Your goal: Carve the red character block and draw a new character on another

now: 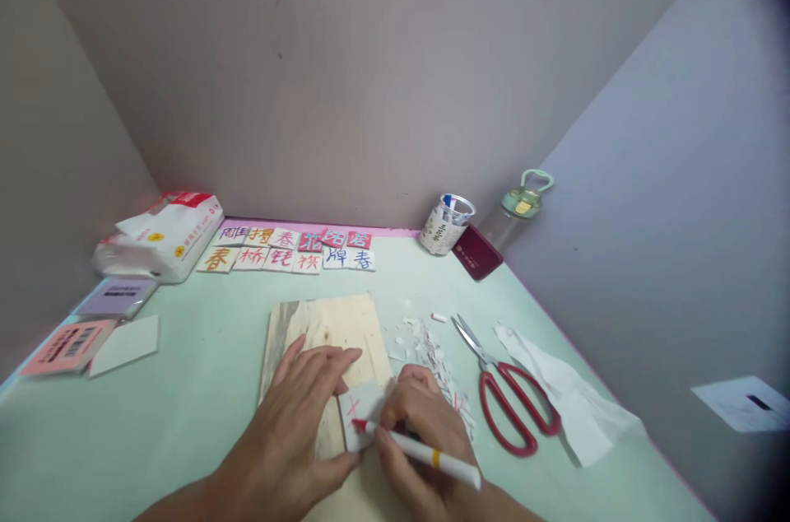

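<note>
A small white square tile with red strokes lies on the wooden board. My left hand rests on the board, its thumb at the tile's near edge and a bent finger at its far left corner, other fingers stretched out. My right hand is closed around a white marker with a yellow band. Its red tip is on or just above the tile, by the strokes. The fingers of my right hand cover the tile's right side.
Red-handled scissors, white shavings and a crumpled tissue lie at right. Lettered tiles stand in two rows behind. A tissue pack, square packets, a jar, a dark red booklet and a bottle line the edges.
</note>
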Demonstrator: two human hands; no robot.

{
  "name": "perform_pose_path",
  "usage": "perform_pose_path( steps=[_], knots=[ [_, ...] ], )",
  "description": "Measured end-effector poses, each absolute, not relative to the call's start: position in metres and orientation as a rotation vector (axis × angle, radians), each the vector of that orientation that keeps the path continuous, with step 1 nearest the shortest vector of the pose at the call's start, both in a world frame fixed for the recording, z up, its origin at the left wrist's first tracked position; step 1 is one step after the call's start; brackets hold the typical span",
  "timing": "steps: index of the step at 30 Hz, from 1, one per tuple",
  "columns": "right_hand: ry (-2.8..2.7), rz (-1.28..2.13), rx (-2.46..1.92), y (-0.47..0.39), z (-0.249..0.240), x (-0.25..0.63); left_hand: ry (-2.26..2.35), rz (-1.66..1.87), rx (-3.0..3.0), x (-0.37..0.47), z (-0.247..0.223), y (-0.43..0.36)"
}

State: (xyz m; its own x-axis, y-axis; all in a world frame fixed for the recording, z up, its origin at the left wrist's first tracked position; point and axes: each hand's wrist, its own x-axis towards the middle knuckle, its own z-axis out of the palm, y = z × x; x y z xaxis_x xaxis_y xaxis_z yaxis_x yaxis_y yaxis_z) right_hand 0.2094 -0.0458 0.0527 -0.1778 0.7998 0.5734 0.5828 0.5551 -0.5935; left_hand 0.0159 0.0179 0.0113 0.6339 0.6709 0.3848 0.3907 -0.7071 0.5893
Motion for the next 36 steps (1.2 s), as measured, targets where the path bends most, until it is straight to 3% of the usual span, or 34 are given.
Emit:
perform_pose_path(
  steps=[36],
  knots=[
    [-1.784,0.281,-1.264,-0.0447,0.0588,0.2187,0.838,0.814,2.463,0.0155,0.0114,0.0205]
  ],
)
